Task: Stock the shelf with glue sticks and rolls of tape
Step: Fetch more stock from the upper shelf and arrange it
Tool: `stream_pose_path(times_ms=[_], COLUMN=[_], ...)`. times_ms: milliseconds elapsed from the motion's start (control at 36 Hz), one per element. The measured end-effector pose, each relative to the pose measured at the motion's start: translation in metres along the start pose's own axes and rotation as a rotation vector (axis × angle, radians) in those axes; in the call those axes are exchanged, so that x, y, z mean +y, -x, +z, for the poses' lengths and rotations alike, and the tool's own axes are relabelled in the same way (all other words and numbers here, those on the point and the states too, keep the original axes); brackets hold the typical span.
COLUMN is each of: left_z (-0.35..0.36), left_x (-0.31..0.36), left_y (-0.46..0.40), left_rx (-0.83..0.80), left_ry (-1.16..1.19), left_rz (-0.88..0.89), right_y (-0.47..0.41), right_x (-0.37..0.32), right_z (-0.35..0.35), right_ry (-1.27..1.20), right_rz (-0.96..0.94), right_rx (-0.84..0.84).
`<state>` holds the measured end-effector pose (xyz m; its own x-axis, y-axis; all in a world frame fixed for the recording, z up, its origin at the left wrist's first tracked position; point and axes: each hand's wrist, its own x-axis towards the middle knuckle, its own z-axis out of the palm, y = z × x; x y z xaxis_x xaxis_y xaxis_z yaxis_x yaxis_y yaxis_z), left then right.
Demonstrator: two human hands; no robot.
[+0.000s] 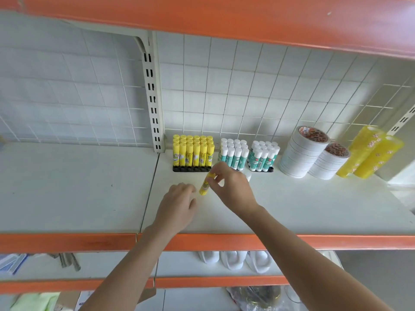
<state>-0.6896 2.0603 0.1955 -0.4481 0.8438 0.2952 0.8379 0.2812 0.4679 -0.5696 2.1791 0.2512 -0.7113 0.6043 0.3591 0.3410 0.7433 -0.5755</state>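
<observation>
While the right hand (pixel 229 187) pinched a yellow glue stick (pixel 205 185) by its top, stocking went on.
It hung upright above the shelf (pixel 314 209), probably bound for the yellow rack (pixel 193 153); left hand (pixel 179 203) hovered beside it, fingers loosely curled, empty.

The scene is lit brightly and evenly by soft daylight. Only faint shadows are cast on the white shelf (pixel 292 209) under both hands. The orange edges are bent by wide-angle distortion, and the corners are slightly blurred
</observation>
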Motion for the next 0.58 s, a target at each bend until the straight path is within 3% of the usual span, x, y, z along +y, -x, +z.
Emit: stream_pose_path(times_ms=[139, 583], left_z=[0.000, -0.001], left_x=[-0.011, -0.005], left_y=[0.011, 0.011], left_rx=[0.038, 0.009], left_ry=[-0.191, -0.290], left_rz=[0.093, 0.101], right_y=[-0.013, -0.080], right_x=[-0.005, -0.031], right_z=[0.010, 0.055], right_ry=[-0.026, 0.076], right_rz=[-0.035, -0.135], right_rx=[0.008, -0.030])
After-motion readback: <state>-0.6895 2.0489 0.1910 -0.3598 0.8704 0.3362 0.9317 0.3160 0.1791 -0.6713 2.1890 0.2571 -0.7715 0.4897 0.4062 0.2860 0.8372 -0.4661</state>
